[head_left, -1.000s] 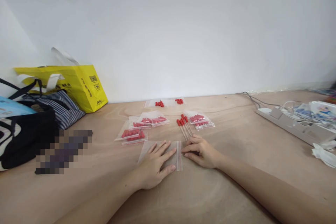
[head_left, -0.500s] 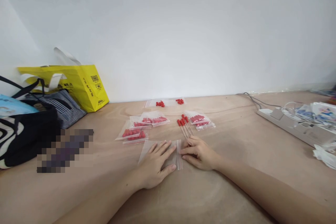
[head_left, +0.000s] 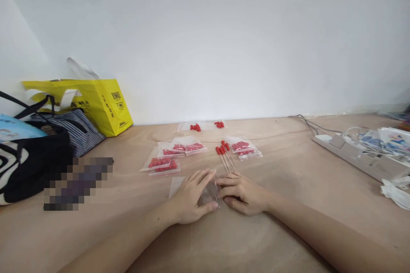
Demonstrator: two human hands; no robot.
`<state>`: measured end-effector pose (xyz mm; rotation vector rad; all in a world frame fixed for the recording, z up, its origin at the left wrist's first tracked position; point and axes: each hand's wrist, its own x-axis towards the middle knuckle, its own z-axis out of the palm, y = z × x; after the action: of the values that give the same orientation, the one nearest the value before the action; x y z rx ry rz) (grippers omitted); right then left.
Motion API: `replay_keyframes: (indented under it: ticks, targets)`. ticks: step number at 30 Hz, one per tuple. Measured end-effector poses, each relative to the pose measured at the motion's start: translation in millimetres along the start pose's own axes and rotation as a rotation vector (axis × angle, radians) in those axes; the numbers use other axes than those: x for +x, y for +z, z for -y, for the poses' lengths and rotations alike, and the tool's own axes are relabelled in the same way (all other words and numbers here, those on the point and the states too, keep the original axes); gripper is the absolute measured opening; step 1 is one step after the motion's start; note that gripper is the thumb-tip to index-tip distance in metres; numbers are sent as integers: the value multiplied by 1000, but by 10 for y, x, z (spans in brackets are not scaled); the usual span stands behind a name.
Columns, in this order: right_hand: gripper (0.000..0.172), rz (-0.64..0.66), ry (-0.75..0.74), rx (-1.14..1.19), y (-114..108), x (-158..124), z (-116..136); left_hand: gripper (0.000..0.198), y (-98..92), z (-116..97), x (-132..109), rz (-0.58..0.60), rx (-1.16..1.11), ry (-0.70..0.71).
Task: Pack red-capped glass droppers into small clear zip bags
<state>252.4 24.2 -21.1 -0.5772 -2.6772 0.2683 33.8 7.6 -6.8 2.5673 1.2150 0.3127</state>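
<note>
An empty clear zip bag [head_left: 177,186] with a red seal strip lies on the wooden table [head_left: 288,179] in front of me. My left hand [head_left: 189,196] rests on it with fingers curled round its right end, thumb under the edge. My right hand [head_left: 244,192] meets it at the bag's mouth, fingertips pinching the opening. Just beyond my right hand lie several loose red-capped thin tubes [head_left: 224,155]. Filled bags of red pieces sit to the left [head_left: 163,164], centre [head_left: 187,146] and right [head_left: 243,147].
Two small red clusters [head_left: 206,126] lie near the white wall. A yellow bag [head_left: 96,100], a striped bag [head_left: 68,130] and a black-and-white bag [head_left: 28,166] stand at the left. A white power strip [head_left: 361,155] with cables and packets occupies the right.
My left hand has gone from lying flat on the bag to lifting and gripping its right end. My right hand has slid left onto the bag's mouth, which is now raised and crumpled.
</note>
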Motion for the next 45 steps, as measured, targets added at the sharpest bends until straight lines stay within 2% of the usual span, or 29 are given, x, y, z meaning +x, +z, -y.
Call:
replay_keyframes:
  ticks: [3,7,13,20,24,27,29,31,33,35,39,45]
  targets:
    - [27,9,14,-40,2,-3,19,83,30,55,-15,-12,-68,-9]
    - [30,-5,-9,-48,12,24,44,82,67,75,-38,-39,-99,-52]
    - [53,17,-164,74,62,82,37,81,47,54,-11,-16,-76,-70]
    - [57,56,-148,93,-7,82,37,66,-49,156,-154,-14,-82,-35]
    - [52,14,-104,214,-29,66,49,56,-31,222,-205,-60,-95,-43]
    - [34,-76,36,341,-37,93,-39,53,-13,212,-182,-94,-78,-53]
    - [23,-184,263,279,-60,179,-150,52,-9,194,-159,-108,-70,-56]
    - [17,-280,537,99,-94,330,-271,51,-11,184,-143,-110,-68,-51]
    - [14,-275,748,-77,-118,523,-369,51,-11,185,-136,-108,-68,-49]
    - [20,-196,902,-203,-117,718,-427,51,-9,194,-136,-114,-68,-40]
    - [27,-81,1038,-284,-49,987,-461,50,0,212,-136,-128,-71,-9]
    - [32,-72,1106,-296,35,1111,-493,49,6,217,-129,-135,-66,21]
